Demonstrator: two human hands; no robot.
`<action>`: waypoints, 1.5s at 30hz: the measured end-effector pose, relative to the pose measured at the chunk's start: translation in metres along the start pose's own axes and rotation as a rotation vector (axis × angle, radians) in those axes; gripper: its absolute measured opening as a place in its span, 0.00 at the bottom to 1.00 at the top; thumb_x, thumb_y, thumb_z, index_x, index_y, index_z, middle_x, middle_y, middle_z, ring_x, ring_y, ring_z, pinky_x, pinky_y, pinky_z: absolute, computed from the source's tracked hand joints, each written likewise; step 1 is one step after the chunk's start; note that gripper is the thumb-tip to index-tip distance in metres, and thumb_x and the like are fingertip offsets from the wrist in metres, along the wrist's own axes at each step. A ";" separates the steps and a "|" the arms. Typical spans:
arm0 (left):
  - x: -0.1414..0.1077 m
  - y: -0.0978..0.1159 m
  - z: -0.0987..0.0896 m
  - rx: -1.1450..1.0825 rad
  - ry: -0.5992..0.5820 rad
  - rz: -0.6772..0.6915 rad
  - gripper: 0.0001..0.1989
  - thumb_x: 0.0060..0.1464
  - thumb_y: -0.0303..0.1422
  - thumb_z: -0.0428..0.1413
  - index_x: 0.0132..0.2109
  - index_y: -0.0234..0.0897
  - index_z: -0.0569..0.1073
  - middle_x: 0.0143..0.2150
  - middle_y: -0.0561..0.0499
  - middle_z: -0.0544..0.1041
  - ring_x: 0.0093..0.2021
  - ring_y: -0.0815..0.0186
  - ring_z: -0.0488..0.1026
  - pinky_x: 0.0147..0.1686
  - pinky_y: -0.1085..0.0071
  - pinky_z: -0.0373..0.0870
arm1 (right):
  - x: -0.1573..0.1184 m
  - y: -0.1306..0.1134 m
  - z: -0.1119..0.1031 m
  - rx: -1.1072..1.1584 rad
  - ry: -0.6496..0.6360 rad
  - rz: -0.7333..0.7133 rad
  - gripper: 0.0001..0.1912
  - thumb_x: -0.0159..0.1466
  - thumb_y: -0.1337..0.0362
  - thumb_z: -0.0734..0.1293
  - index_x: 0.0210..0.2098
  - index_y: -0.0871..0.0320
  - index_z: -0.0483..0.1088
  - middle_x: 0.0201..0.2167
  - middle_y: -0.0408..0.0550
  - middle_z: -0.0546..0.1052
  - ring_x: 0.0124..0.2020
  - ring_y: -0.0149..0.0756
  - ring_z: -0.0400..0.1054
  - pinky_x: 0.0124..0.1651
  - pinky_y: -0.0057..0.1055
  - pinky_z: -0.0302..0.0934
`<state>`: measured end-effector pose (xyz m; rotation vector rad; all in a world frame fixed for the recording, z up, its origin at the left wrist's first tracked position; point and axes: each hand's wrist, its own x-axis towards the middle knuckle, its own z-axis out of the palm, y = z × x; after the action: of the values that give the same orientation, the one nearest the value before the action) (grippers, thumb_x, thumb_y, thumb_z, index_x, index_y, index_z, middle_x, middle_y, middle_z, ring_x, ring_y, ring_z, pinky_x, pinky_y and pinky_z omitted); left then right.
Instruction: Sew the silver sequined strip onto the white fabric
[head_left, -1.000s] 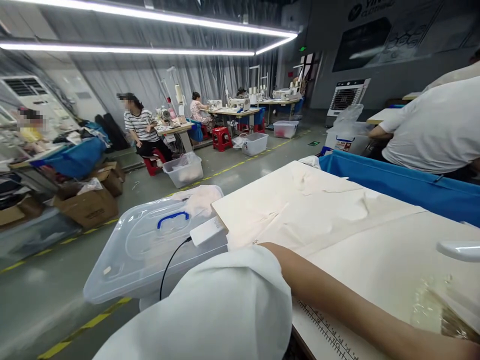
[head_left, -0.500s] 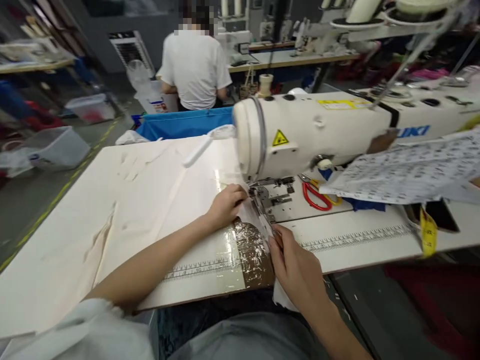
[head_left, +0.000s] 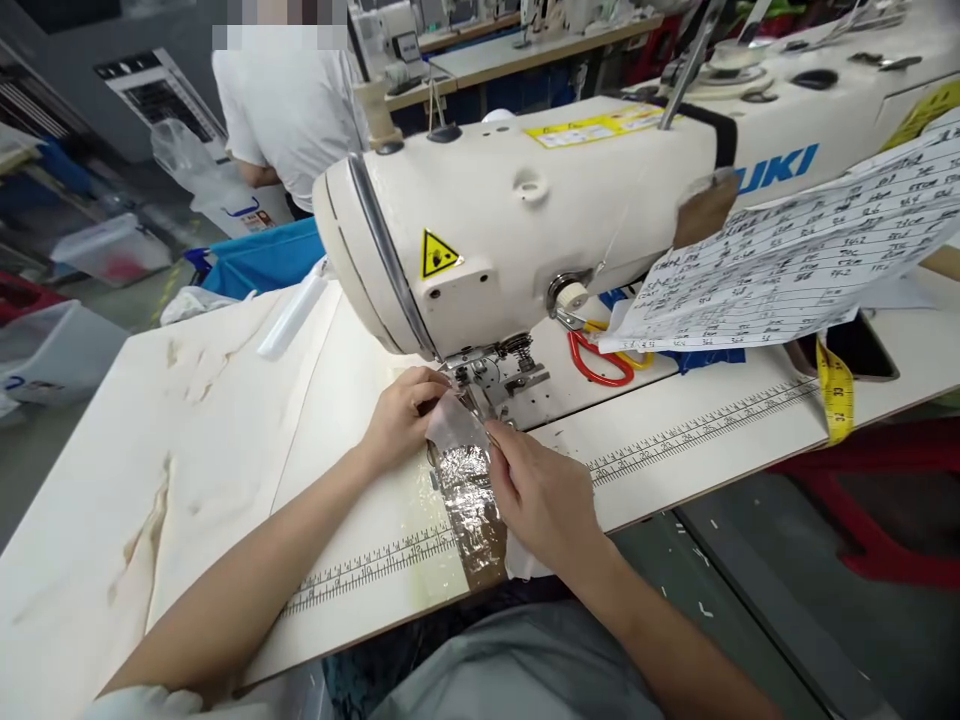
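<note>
A white sewing machine (head_left: 480, 230) stands before me, its presser foot and needle area (head_left: 480, 375) low on the left. A piece of thin white fabric (head_left: 456, 422) runs from the needle area toward me, and part of it hangs over the table's front edge. Just left of the needle, my left hand (head_left: 401, 418) is closed, fingers bent, pinching the fabric's left side. My right hand (head_left: 546, 492) is also closed, thumb and fingers on the fabric's right edge, in front of the metal parts by the foot. Its fingertips are partly hidden.
Red-handled scissors (head_left: 600, 360) lie behind the needle plate. A handwritten paper sheet (head_left: 780, 255) leans at right, above a yellow tape measure (head_left: 835, 390). Shiny tape (head_left: 471, 500) covers the table front. A person in white (head_left: 289, 110) is beyond the blue cloth bin (head_left: 262, 258).
My view has shifted closer and turned, so the machine looks larger and further left. Both hands stay on the fabric, with my right hand nearer the needle area.
</note>
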<state>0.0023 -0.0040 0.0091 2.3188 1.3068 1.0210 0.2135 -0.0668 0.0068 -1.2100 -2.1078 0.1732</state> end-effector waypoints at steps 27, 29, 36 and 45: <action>0.002 0.007 0.002 -0.063 0.010 -0.104 0.11 0.63 0.37 0.55 0.33 0.38 0.75 0.36 0.50 0.76 0.38 0.64 0.73 0.36 0.68 0.71 | -0.001 -0.001 0.002 -0.020 -0.022 0.004 0.14 0.71 0.71 0.56 0.51 0.64 0.70 0.37 0.48 0.79 0.29 0.33 0.73 0.24 0.30 0.55; 0.002 0.007 0.003 -0.051 0.008 -0.108 0.12 0.63 0.38 0.54 0.33 0.38 0.74 0.36 0.49 0.76 0.38 0.64 0.73 0.36 0.67 0.71 | 0.000 -0.001 0.002 -0.037 -0.042 0.004 0.15 0.71 0.71 0.56 0.51 0.64 0.70 0.37 0.48 0.79 0.29 0.34 0.73 0.23 0.30 0.55; 0.003 0.007 0.005 0.070 -0.008 -0.081 0.09 0.62 0.37 0.52 0.36 0.38 0.71 0.38 0.48 0.75 0.39 0.63 0.71 0.39 0.65 0.70 | 0.002 -0.001 0.004 -0.088 -0.088 0.001 0.15 0.72 0.71 0.56 0.54 0.65 0.68 0.41 0.49 0.79 0.32 0.35 0.74 0.25 0.30 0.58; 0.002 0.003 0.004 0.008 0.007 -0.064 0.14 0.63 0.42 0.54 0.33 0.37 0.69 0.37 0.49 0.75 0.37 0.64 0.72 0.35 0.67 0.70 | 0.001 -0.002 0.002 -0.057 -0.088 0.033 0.15 0.72 0.70 0.56 0.53 0.64 0.68 0.39 0.49 0.80 0.31 0.34 0.75 0.24 0.31 0.57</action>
<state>0.0075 -0.0035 0.0092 2.2661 1.3807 1.0058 0.2109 -0.0667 0.0069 -1.2923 -2.1824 0.1859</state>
